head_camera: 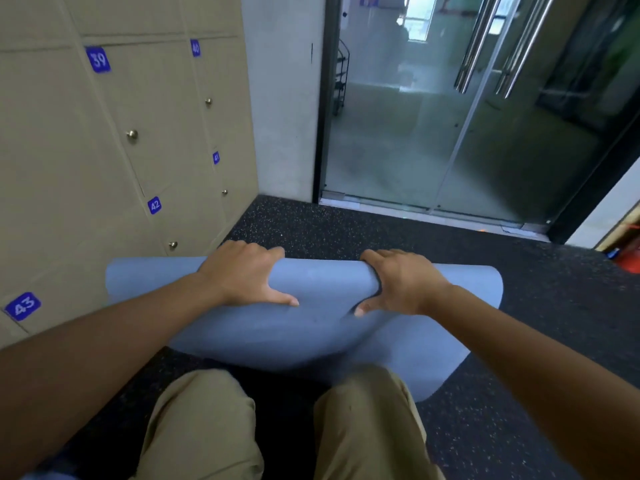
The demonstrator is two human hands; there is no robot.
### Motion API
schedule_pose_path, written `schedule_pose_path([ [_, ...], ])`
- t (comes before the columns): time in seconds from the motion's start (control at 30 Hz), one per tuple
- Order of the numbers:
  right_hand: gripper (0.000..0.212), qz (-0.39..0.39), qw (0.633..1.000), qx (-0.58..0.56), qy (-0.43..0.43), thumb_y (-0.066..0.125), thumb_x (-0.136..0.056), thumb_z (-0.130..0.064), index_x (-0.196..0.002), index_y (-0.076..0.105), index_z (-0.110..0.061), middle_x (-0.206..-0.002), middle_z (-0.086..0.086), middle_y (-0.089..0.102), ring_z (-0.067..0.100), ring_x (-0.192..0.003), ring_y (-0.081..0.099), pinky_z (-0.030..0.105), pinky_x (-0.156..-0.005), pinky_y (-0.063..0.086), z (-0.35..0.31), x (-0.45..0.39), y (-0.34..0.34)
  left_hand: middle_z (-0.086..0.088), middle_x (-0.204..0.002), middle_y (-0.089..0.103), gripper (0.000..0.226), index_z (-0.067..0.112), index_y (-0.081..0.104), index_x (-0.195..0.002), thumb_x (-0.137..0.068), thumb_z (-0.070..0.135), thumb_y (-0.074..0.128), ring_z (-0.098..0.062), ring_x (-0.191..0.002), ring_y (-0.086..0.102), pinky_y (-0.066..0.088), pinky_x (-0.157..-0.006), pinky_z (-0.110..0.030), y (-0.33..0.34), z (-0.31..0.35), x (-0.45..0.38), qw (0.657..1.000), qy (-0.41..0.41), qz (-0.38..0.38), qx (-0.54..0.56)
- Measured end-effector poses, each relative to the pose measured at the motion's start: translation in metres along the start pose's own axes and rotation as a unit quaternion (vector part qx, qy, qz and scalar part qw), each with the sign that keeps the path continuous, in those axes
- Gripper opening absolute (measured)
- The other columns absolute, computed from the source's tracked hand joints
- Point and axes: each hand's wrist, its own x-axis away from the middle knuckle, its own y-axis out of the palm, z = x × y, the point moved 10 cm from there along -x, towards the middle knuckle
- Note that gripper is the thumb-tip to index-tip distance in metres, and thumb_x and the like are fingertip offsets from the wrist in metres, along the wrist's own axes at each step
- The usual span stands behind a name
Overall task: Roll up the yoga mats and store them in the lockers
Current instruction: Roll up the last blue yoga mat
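A blue yoga mat lies across the dark speckled floor in front of my knees, its far part curled over into a thick roll. My left hand grips the roll left of centre, fingers over the top and thumb on the near side. My right hand grips it right of centre in the same way, thumb pressed into the mat. A loose flap of mat runs back toward my right knee. Beige lockers with blue number plates 39 to 43 stand shut along the left.
A glass sliding door with steel handles stands ahead, beyond a grey wall pillar. A red object sits on the floor at the far right. Black rubber floor spreads to the right of the mat. My knees in khaki trousers fill the bottom.
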Motion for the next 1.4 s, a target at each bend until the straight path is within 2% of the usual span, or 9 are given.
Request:
schedule_pose_path([
  [0.1, 0.079, 0.055, 0.998, 0.014, 0.003, 0.071, -0.067, -0.082, -0.121, 0.049, -0.03, -0.116, -0.003, 0.064, 0.026, -0.109, 0.06, 0.038, -0.082, 0.047, 0.011, -0.004, -0.059, -0.002, -0.101, 0.07, 0.084, 0.026, 0.043, -0.095, -0.061, 0.102, 0.039, -0.031, -0.093, 0.065, 0.035, -0.066, -0.039, -0.055, -0.01, -0.017, 0.999, -0.003, 0.028, -0.02],
  [0.2, 0.077, 0.109, 0.993, 0.044, 0.015, 0.072, -0.068, -0.08, -0.12, 0.05, -0.028, -0.115, -0.002, 0.066, 0.027, -0.106, 0.062, 0.038, -0.079, 0.048, 0.023, -0.002, -0.128, -0.002, -0.103, 0.068, 0.076, 0.025, 0.05, -0.103, -0.071, 0.094, 0.05, -0.029, -0.096, 0.064, 0.037, -0.068, -0.037, -0.124, -0.02, -0.029, 0.997, -0.023, 0.059, -0.033],
  [0.43, 0.075, 0.223, 0.968, 0.111, 0.04, 0.069, -0.069, -0.081, -0.119, 0.05, -0.028, -0.11, 0.0, 0.068, 0.028, -0.101, 0.063, 0.038, -0.072, 0.048, 0.033, 0.038, -0.293, -0.005, -0.1, 0.068, 0.072, 0.026, 0.048, -0.1, -0.07, 0.091, 0.056, -0.032, -0.094, 0.064, 0.031, -0.065, -0.037, -0.296, -0.03, -0.031, 0.984, -0.045, 0.163, -0.064],
  [0.53, 0.073, 0.265, 0.954, 0.124, 0.059, 0.068, -0.071, -0.08, -0.119, 0.05, -0.029, -0.108, -0.002, 0.067, 0.027, -0.098, 0.063, 0.036, -0.068, 0.04, 0.031, 0.066, -0.352, -0.005, -0.099, 0.068, 0.074, 0.026, 0.049, -0.099, -0.068, 0.093, 0.056, -0.032, -0.09, 0.062, 0.033, -0.065, -0.037, -0.367, -0.031, -0.019, 0.974, -0.049, 0.204, -0.082],
  [0.7, 0.072, 0.315, 0.935, 0.152, 0.059, 0.067, -0.071, -0.081, -0.12, 0.05, -0.031, -0.107, -0.004, 0.066, 0.025, -0.096, 0.062, 0.035, -0.068, 0.039, 0.009, 0.119, -0.415, 0.001, -0.078, 0.058, 0.074, 0.024, 0.047, -0.092, -0.068, 0.094, 0.054, -0.027, -0.072, 0.051, 0.034, -0.06, -0.036, -0.44, -0.023, 0.021, 0.96, -0.055, 0.254, -0.106],
  [0.8, 0.074, 0.337, 0.925, 0.167, 0.058, 0.066, -0.069, -0.084, -0.119, 0.051, -0.031, -0.104, -0.005, 0.066, 0.025, -0.094, 0.063, 0.036, -0.067, 0.043, -0.009, 0.151, -0.43, 0.006, -0.068, 0.047, 0.074, 0.025, 0.045, -0.089, -0.066, 0.095, 0.053, -0.023, -0.065, 0.046, 0.03, -0.054, -0.035, -0.46, -0.016, 0.052, 0.954, -0.058, 0.273, -0.112],
  [0.97, 0.074, 0.329, 0.928, 0.165, 0.053, 0.066, -0.069, -0.085, -0.119, 0.051, -0.032, -0.102, -0.009, 0.066, 0.021, -0.093, 0.062, 0.034, -0.067, 0.041, -0.039, 0.195, -0.415, 0.006, -0.065, 0.051, 0.076, 0.026, 0.04, -0.082, -0.061, 0.099, 0.049, -0.014, -0.058, 0.044, 0.032, -0.053, -0.033, -0.458, -0.002, 0.101, 0.955, -0.053, 0.27, -0.111],
  [1.17, 0.077, 0.273, 0.952, 0.134, 0.046, 0.057, -0.064, -0.094, -0.118, 0.049, -0.039, -0.098, -0.013, 0.066, 0.016, -0.087, 0.063, 0.039, -0.072, 0.054, -0.079, 0.246, -0.367, 0.007, -0.068, 0.056, 0.075, 0.028, 0.038, -0.078, -0.059, 0.1, 0.051, -0.012, -0.064, 0.052, 0.037, -0.053, -0.031, -0.417, 0.025, 0.17, 0.977, -0.056, 0.196, -0.063],
  [1.4, 0.08, 0.206, 0.971, 0.117, 0.034, 0.042, -0.065, -0.098, -0.119, 0.05, -0.04, -0.096, -0.015, 0.067, 0.014, -0.083, 0.064, 0.041, -0.07, 0.054, -0.13, 0.309, -0.315, 0.005, -0.062, 0.054, 0.08, 0.031, 0.042, -0.078, -0.048, 0.105, 0.041, -0.008, -0.063, 0.05, 0.041, -0.056, -0.031, -0.374, 0.055, 0.245, 0.99, -0.057, 0.125, -0.021],
])
